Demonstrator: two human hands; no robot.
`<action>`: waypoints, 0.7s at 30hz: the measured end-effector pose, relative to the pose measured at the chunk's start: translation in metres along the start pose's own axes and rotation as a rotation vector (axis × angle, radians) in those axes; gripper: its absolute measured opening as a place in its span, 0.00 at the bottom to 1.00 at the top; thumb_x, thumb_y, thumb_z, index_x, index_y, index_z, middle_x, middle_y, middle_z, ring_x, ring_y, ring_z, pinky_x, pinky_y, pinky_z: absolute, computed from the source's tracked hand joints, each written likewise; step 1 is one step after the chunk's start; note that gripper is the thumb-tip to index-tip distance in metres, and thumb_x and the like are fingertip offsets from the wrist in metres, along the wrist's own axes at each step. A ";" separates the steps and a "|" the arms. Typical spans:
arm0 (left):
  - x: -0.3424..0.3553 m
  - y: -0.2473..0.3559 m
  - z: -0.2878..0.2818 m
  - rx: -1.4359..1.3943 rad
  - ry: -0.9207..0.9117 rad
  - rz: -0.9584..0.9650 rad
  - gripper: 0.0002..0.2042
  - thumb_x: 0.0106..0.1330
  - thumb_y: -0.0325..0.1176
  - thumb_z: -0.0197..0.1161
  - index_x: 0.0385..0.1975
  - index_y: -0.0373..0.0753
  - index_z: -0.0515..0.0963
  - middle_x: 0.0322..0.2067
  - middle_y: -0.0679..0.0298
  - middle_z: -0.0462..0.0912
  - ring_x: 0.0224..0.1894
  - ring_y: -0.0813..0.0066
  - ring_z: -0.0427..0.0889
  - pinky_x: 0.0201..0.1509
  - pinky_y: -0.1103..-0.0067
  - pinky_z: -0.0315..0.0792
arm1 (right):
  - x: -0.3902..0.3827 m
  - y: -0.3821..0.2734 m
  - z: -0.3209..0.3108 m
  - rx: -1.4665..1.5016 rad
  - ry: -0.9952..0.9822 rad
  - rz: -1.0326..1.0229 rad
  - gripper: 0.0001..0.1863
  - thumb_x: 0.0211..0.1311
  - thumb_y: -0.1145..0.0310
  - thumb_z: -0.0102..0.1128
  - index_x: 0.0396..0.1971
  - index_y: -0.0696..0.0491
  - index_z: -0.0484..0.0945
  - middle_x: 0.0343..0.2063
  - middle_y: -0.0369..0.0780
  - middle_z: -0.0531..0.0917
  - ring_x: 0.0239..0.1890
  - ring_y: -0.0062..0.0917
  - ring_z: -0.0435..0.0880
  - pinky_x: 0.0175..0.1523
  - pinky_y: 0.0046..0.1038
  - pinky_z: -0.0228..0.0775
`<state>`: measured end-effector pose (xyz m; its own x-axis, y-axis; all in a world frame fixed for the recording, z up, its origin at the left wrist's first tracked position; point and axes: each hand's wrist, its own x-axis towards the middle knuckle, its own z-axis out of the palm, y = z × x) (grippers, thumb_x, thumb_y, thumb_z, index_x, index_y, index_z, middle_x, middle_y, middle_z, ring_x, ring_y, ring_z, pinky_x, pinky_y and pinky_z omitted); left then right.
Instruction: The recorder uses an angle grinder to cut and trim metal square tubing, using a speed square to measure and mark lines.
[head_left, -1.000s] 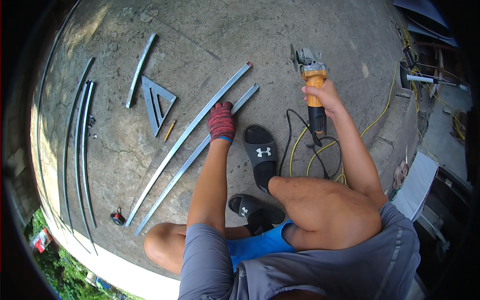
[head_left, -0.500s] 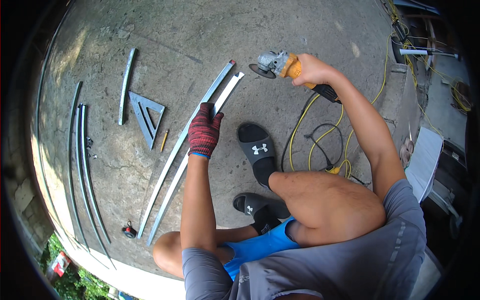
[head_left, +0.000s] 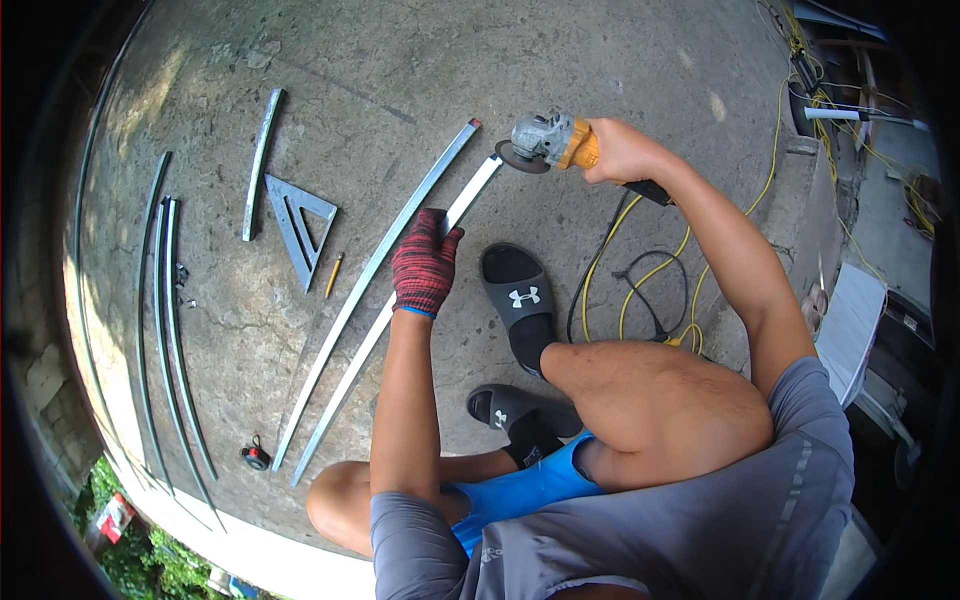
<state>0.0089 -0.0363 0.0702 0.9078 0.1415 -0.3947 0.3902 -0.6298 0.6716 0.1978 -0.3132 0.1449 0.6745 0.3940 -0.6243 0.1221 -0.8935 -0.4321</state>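
Observation:
My left hand [head_left: 425, 262], in a red-and-black knit glove, grips a long silver metal bar [head_left: 472, 190] lying diagonally on the concrete. My bare right hand [head_left: 628, 150] holds a yellow and grey angle grinder [head_left: 542, 138] tilted sideways, its disc at the far end of that bar; whether they touch is unclear. A parallel metal bar [head_left: 426, 186] lies just left of the held one. A triangular square [head_left: 285, 225], a pencil [head_left: 334, 274] and a short metal piece [head_left: 261, 165] lie farther left.
Several long metal strips [head_left: 172, 330] and a tape measure [head_left: 256, 455] are at left. My sandaled foot [head_left: 514, 278] and bent knee sit near the bar. Yellow and black cords [head_left: 680, 240] run by my right arm; a low concrete ledge and white board [head_left: 848, 330] are at right.
My right hand has swung the grinder from upright to sideways and leftward, bringing its disc to the bar's end. My left hand and its bar shifted slightly; the bar's end now shows brighter.

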 end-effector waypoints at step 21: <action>0.000 0.004 0.004 0.013 -0.019 -0.027 0.17 0.64 0.41 0.66 0.48 0.41 0.73 0.39 0.50 0.84 0.43 0.51 0.84 0.47 0.63 0.77 | -0.005 0.001 -0.003 -0.113 0.011 -0.009 0.29 0.34 0.70 0.70 0.44 0.59 0.77 0.33 0.50 0.84 0.37 0.44 0.84 0.45 0.37 0.75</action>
<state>0.0098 -0.0420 0.0701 0.8940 0.1440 -0.4244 0.4121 -0.6362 0.6522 0.1971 -0.3163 0.1499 0.6810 0.4002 -0.6133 0.2088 -0.9088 -0.3612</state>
